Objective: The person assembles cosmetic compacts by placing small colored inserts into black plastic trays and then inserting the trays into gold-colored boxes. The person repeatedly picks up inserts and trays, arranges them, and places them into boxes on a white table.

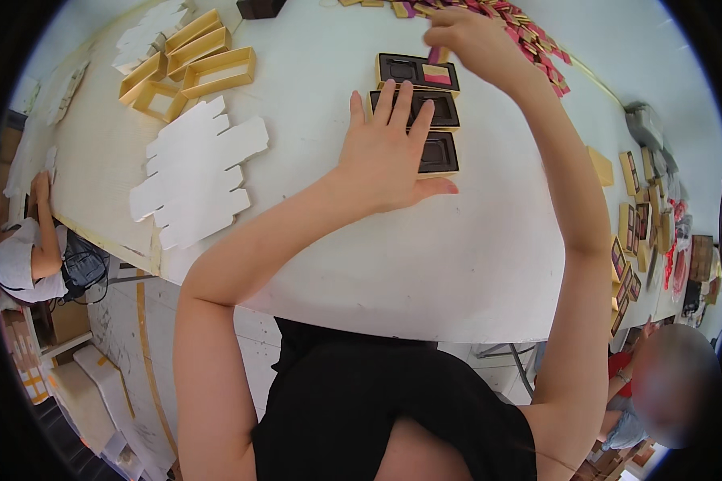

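Note:
Three gold-rimmed boxes with dark brown moulded inserts stand in a row running away from me. The far box (395,67) holds a small pink-and-gold flat piece (437,74) in its right part. My left hand (381,160) lies spread over the middle box (441,111) and the near box (440,152), fingers apart, covering their left parts. Above the far box's right end, my right hand (472,44) pinches a small purple-and-gold piece (436,55), mostly hidden by the fingers.
Many pink-and-gold pieces (529,48) are heaped at the back right. Gold open boxes (218,70) and stacked white card blanks (192,172) occupy the left. Filled boxes (630,224) stand along the right. One person (36,248) sits at left, another (626,385) at right.

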`<action>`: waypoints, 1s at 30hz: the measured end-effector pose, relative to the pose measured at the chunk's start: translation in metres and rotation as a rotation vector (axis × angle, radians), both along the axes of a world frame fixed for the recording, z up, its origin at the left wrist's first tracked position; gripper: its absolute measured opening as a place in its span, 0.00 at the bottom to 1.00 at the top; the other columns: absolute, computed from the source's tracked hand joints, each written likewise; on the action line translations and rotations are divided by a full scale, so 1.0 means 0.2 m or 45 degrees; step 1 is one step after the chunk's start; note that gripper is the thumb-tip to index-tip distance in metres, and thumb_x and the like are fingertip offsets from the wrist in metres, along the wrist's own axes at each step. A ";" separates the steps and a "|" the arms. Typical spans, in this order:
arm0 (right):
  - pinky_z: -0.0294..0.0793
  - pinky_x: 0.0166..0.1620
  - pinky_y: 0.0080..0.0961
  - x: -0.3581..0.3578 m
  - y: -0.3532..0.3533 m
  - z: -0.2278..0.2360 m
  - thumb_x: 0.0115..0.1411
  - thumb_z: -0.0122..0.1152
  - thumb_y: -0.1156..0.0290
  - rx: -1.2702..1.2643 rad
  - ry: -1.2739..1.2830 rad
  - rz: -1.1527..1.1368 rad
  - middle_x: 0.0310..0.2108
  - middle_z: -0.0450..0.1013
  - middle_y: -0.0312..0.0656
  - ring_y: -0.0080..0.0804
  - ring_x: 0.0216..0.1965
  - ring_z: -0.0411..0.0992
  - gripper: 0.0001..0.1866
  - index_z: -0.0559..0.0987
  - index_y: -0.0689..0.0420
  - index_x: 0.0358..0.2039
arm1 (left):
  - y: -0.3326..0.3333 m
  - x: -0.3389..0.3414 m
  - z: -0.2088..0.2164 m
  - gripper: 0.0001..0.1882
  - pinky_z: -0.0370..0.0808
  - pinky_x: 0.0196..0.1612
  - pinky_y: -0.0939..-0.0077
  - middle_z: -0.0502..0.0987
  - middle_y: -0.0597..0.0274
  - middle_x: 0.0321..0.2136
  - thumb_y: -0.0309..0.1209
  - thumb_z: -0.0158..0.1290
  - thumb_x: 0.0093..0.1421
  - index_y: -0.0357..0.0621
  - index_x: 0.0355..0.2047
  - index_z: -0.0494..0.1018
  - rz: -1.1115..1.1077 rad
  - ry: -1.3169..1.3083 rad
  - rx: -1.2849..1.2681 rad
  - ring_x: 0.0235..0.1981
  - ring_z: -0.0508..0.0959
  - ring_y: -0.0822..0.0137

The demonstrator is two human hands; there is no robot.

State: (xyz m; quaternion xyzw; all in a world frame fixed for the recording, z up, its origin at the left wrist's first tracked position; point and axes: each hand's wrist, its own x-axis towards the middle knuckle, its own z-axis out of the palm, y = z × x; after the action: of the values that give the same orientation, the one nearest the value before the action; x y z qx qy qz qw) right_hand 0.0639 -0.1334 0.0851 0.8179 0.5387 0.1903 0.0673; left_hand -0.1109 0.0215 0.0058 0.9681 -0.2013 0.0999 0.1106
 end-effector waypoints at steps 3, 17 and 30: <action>0.77 0.44 0.30 -0.09 0.15 0.01 0.61 0.56 0.79 -0.426 0.070 0.080 0.49 0.75 0.34 0.36 0.46 0.74 0.13 0.82 0.51 0.43 | 0.00 0.01 -0.04 0.57 0.49 0.64 0.29 0.51 0.31 0.67 0.74 0.45 0.53 0.35 0.66 0.58 -0.014 -0.056 -0.001 0.70 0.48 0.36; 0.47 0.70 0.46 -0.22 -0.05 -0.34 0.71 0.45 0.70 0.306 0.795 -0.043 0.66 0.63 0.40 0.39 0.70 0.54 0.22 0.67 0.52 0.64 | 0.01 0.02 -0.05 0.53 0.55 0.63 0.34 0.56 0.30 0.64 0.68 0.54 0.52 0.37 0.64 0.60 -0.046 -0.070 -0.026 0.69 0.52 0.36; 0.66 0.62 0.36 0.35 0.11 -0.25 0.64 0.54 0.74 0.376 0.613 -0.204 0.57 0.73 0.39 0.38 0.56 0.72 0.18 0.79 0.49 0.53 | 0.01 0.02 -0.05 0.51 0.54 0.64 0.34 0.53 0.29 0.65 0.66 0.54 0.53 0.35 0.64 0.60 -0.074 -0.046 -0.025 0.69 0.51 0.35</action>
State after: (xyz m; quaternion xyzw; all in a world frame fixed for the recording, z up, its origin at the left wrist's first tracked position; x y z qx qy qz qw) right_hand 0.1337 -0.1114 0.0344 0.8805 0.4392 0.0612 -0.1674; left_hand -0.1066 0.0235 -0.0043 0.9588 -0.2304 0.1159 0.1192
